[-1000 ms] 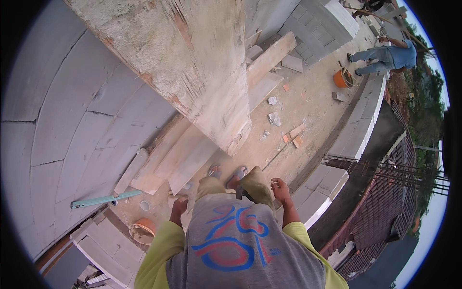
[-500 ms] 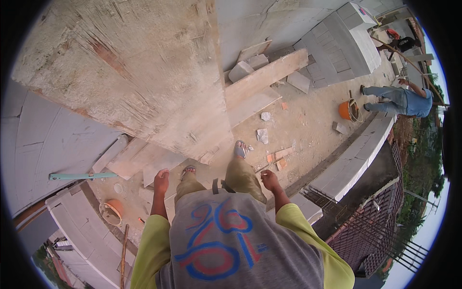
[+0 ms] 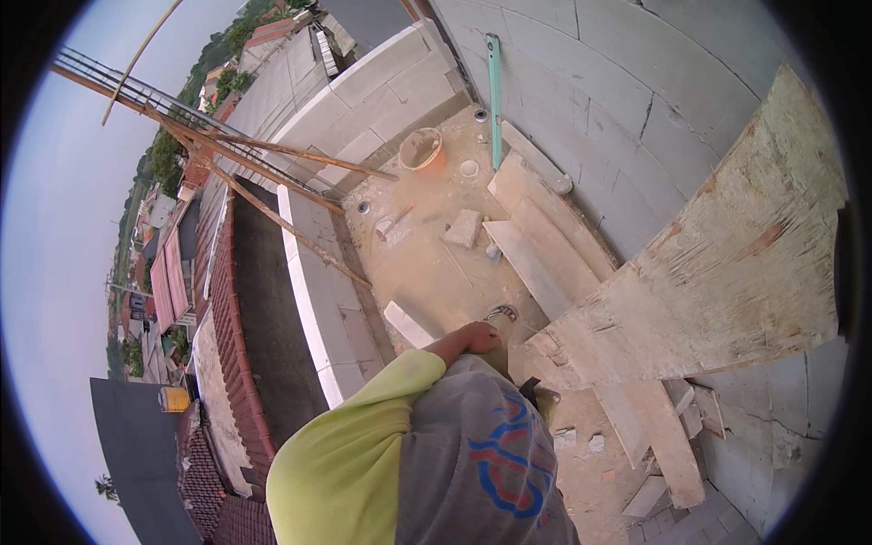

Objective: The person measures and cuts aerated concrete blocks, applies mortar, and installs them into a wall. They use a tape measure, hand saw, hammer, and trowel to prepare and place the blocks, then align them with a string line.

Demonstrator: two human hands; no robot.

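My left hand hangs low beside my trouser leg, at the end of a yellow-green sleeve. Its back is toward me and the fingers are mostly hidden, so their closure is unclear. No object shows in it. Just beyond it is my sandalled foot on the dusty floor, and a pale block lies to its left. My right hand is out of the picture. A large rough plywood board slants across the right side, over several planks lying by the grey block wall.
An orange bucket stands in the far corner. Close by, a teal spirit level leans on the wall. A broken block lies mid-floor. Wooden poles cross the low block wall on the left, with roofs beyond it.
My view has swung left, bringing the bucket and spirit level to the top and the plywood to the right. My right hand and the other people have left the view.
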